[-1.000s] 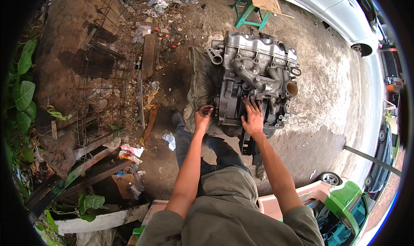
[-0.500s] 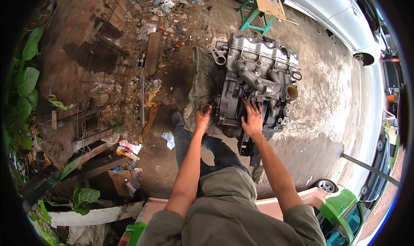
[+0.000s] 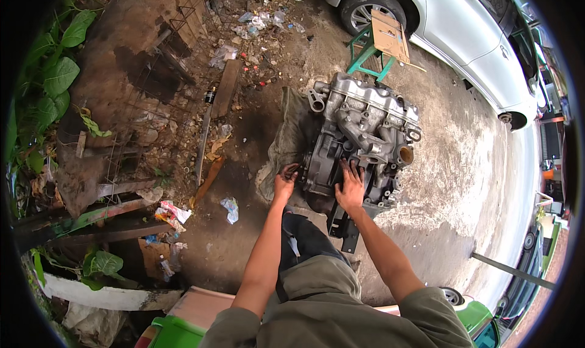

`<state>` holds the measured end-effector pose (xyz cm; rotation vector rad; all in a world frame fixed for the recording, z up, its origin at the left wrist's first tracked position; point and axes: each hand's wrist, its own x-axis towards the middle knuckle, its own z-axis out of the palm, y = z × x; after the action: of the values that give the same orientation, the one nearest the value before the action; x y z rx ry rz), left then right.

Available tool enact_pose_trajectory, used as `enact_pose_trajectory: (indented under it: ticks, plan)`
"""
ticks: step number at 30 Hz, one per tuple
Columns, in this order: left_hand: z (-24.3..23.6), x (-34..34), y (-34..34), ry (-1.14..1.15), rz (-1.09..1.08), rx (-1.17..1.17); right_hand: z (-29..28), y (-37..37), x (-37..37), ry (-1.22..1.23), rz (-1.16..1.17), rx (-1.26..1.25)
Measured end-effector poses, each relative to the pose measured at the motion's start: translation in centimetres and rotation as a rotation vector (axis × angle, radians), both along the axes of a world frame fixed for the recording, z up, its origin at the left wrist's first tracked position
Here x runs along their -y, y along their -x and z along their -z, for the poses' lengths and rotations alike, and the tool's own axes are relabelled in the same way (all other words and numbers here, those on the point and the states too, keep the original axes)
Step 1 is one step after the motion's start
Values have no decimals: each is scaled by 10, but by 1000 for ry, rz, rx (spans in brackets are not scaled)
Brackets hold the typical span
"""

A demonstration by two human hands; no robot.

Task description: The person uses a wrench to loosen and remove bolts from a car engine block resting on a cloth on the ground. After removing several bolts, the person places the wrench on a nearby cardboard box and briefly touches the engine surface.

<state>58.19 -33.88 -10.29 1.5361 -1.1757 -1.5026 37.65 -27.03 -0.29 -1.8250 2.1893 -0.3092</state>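
While both hands work at its near end, the scene sorts by size as follows.

Ground: bare, oil-stained concrete yard floor [image 3: 463, 165], darker and dirt-covered toward the left.

Car: silver-white car [image 3: 463, 25] parked along the upper right, one wheel near the stool.

Engine: grey, grimy cast-metal engine block [image 3: 359, 134] lying on the ground in the middle, well clear of the car, its near end toward the person.

Cloth: dirty grey-green rag sheet [image 3: 286, 141] spread under the engine's left side, touching it.

Stool: small green metal-framed stool [image 3: 365, 49] with a brown cardboard sheet [image 3: 390, 36] on top, just beyond the engine's far end.

Plank: weathered brown wooden board [image 3: 225, 87] lying among litter to the engine's upper left.

Bracket: black metal bracket [image 3: 342, 225] on the ground at the engine's near end, under the right forearm.

Left hand: left hand [image 3: 285, 182] at the engine's lower-left corner, fingers curled around a small dark part on its edge; what part it is cannot be told.

Right hand: right hand [image 3: 351, 186] laid open, fingers spread flat on the engine's near face, gripping nothing.

Scrap: crumpled white-blue plastic scrap [image 3: 230, 208] on the dark ground left of the left forearm.
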Motion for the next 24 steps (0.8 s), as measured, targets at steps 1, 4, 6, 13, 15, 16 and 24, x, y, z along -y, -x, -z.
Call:
enact_pose_trajectory:
  ticks: [1, 4, 6, 13, 15, 16, 24]
  plan:
    - [-1, 0, 0, -21, 28, 27, 1, 0, 0, 1, 7, 10]
    - [1, 5, 4, -18, 61, 30, 4, 0, -1, 23, 4, 22]
    - [5, 6, 7, 15, 47, 11, 7, 1, 0, 26, 6, 24]
    - [15, 0, 14, -4, -24, 99, 9, 3, -1, 43, -4, 30]
    - [17, -3, 14, -27, -99, 56, 8, 3, -1, 32, -6, 32]
    - [17, -4, 13, -28, -166, -22, 8, 3, -1, 60, -17, 28]
    - [-12, -27, -11, -256, -447, -359, 2, 7, 1, -18, -49, 49]
